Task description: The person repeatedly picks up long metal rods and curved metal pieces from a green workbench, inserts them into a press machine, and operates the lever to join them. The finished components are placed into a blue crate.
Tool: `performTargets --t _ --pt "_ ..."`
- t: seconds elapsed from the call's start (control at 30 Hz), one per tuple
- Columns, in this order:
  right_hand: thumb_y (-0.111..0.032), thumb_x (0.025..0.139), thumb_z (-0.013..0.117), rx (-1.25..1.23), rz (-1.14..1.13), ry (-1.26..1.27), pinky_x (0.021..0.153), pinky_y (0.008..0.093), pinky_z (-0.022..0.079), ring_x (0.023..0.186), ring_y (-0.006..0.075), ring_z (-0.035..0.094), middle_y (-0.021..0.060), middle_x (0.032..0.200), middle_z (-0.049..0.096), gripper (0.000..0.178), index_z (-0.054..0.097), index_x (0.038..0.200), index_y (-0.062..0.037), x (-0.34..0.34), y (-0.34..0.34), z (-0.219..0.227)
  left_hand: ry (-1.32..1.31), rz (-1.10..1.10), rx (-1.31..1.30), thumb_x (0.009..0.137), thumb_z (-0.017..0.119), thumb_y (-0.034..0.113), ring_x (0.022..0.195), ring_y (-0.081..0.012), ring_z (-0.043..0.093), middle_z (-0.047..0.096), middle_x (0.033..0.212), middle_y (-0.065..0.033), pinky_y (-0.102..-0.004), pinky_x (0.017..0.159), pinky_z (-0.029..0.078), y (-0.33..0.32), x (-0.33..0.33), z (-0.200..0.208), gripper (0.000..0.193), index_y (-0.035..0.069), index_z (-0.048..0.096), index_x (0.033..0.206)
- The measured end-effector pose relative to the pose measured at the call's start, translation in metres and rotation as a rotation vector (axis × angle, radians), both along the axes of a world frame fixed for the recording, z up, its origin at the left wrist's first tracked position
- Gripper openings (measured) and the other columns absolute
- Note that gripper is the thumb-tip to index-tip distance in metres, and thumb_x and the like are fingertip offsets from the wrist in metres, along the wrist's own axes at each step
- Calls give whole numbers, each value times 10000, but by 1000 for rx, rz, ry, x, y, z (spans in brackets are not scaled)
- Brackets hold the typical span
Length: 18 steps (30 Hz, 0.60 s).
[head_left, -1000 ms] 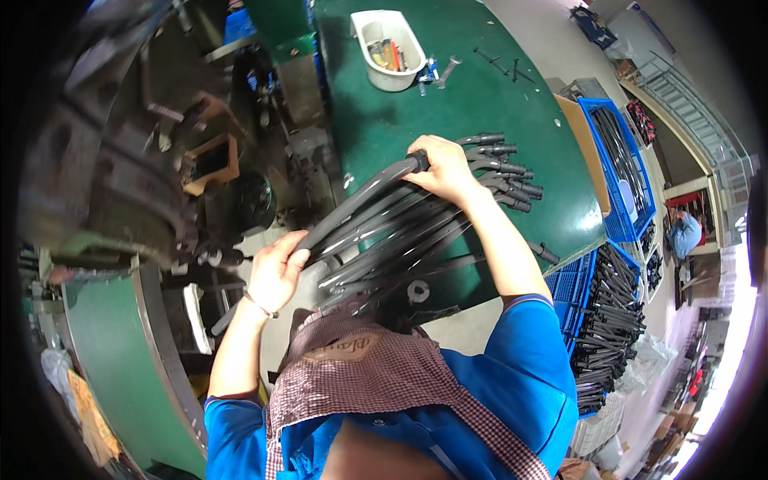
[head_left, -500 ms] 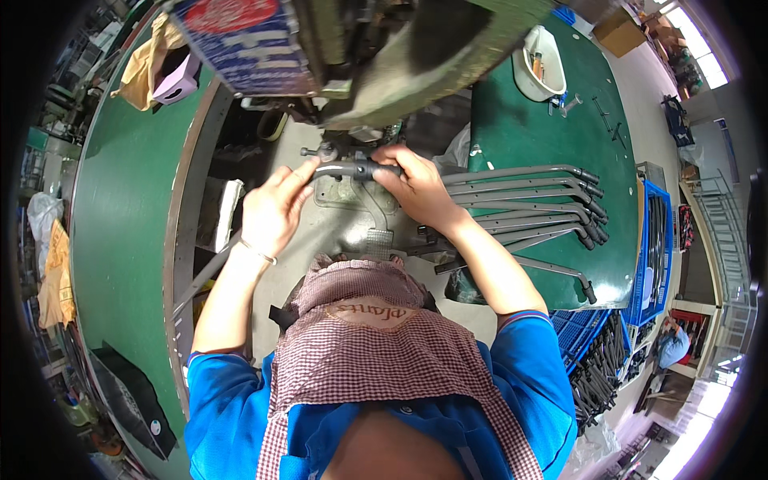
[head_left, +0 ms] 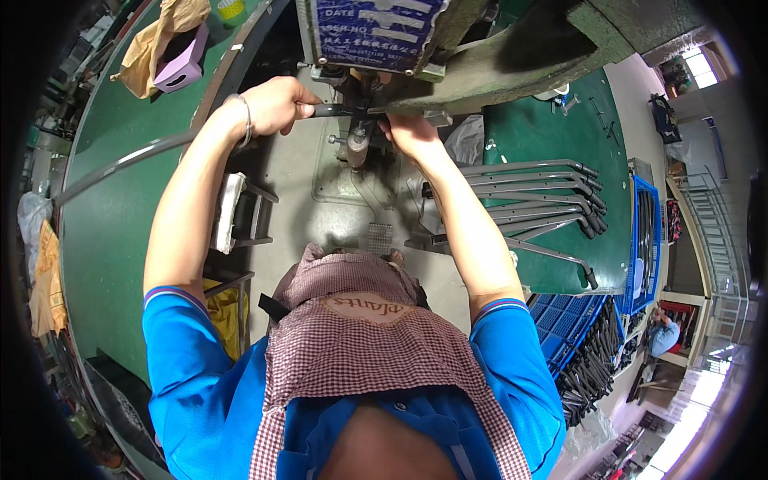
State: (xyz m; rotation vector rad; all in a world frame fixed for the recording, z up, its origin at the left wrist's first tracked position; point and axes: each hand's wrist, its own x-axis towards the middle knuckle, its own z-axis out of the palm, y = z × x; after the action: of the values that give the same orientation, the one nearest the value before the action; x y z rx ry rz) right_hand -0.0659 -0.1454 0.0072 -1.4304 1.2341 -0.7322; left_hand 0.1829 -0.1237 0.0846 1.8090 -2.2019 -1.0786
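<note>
My left hand (head_left: 276,106) is closed round a long dark grey metal tube (head_left: 136,160). The tube runs out past my left wrist over the bench, and its near end reaches into a press-like machine (head_left: 448,88). My right hand (head_left: 414,136) is curled at that end, in under the machine's arm. Part of its fingers is hidden there, but they look closed on the tube. Just below the tube a round metal post (head_left: 358,148) with a side bolt stands between my hands.
Several bent grey tubes (head_left: 544,192) lie on the right green table (head_left: 552,276). Blue crates (head_left: 564,328) with dark parts stand beside it. A left green bench (head_left: 112,248) carries a purple box (head_left: 182,68). A foot pedal (head_left: 376,236) is on the floor. Another person (head_left: 662,336) is far right.
Both hands have moved up and away from me with the tube, bringing its end to the machine. My left hand has turned, and the tube's far part has swung out over the left bench.
</note>
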Motion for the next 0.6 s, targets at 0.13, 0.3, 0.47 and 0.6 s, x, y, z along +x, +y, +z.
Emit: performTargets --t 0.13,0.3,0.47,0.6 --pt "-228 1019 540 157 -60 -51 496 265 404 551 92 524 8 672 583 224 600 867 -75 0 0 2 -25 28 205 1024 520 163 543 -106 500 571 602 -33 -294 540 408 -11 2 4 327 41 651 1297" --pt "-234 1011 539 98 -36 -16 495 284 407 532 105 527 20 669 593 215 602 887 -70 1 -1 3 -17 -23 187 1023 520 174 539 -95 468 564 582 -25 -293 532 393 -15 4 -1 318 54 662 1281" --pt "-215 964 565 -314 120 302 644 359 478 690 203 613 63 745 634 179 623 884 -66 -11 -17 -35 44 -73 102 1024 530 142 546 -93 449 519 581 -11 -290 540 399 -15 4 -6 320 24 646 1299" --pt "-193 936 581 -519 185 435 763 396 497 823 270 636 96 845 655 137 649 942 -74 -10 -12 -33 94 -28 48 1001 586 185 573 -134 513 583 630 -66 -338 572 448 -15 14 -26 329 57 660 1295"
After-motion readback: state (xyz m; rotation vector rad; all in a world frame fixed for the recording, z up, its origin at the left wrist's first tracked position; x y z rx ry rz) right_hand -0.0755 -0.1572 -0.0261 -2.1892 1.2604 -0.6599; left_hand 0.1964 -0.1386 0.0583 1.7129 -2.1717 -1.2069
